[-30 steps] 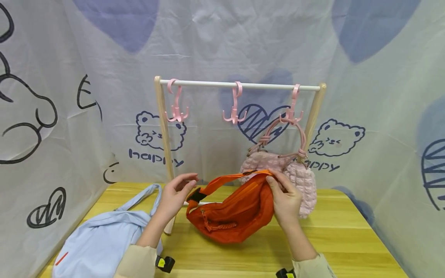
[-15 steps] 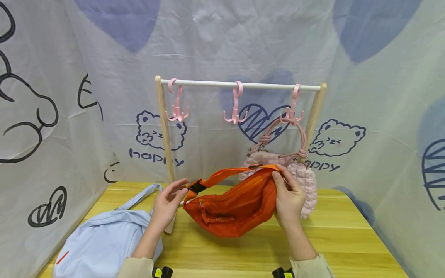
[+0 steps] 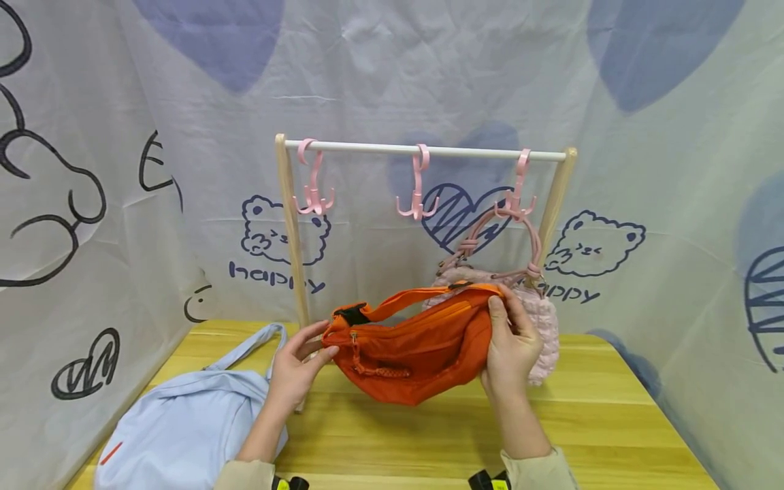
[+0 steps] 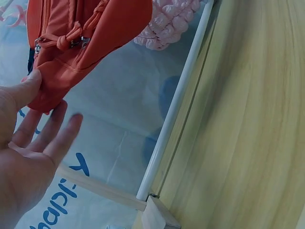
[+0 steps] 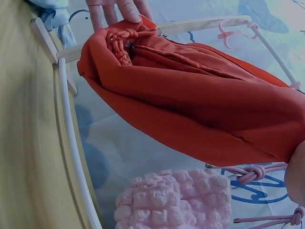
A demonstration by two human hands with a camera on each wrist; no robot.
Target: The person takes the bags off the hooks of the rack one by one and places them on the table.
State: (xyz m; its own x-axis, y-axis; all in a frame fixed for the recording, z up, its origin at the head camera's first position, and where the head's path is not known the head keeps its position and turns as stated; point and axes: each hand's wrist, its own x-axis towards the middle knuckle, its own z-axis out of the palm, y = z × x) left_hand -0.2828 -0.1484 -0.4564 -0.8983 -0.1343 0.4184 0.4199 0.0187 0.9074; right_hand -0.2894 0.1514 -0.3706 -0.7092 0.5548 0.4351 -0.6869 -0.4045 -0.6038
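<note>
An orange-red waist bag (image 3: 404,347) is held up above the table, its strap with a black buckle arching along the top. My right hand (image 3: 513,344) grips its right end, thumb on the front. At the other end my left hand (image 3: 297,367) pinches the corner between thumb and fingers; in the left wrist view the lower fingers (image 4: 66,136) stick out free of the cloth. A braided cord zipper pull (image 5: 121,47) hangs on the bag's front. Behind the right hand, a puffy pink handbag (image 3: 542,333) hangs by its handles from the right pink hook (image 3: 516,201).
A wooden rack with a white bar (image 3: 367,147) stands at the back. Two more pink hooks, left (image 3: 315,201) and middle (image 3: 418,204), hang bare from the bar. A light blue backpack (image 3: 177,422) lies on the wooden table (image 3: 612,408) at left.
The waist bag has risen slightly and turned more level. My left hand, near the buckle before, has come onto the bag's left corner. The right hand keeps its grip and moved slightly right.
</note>
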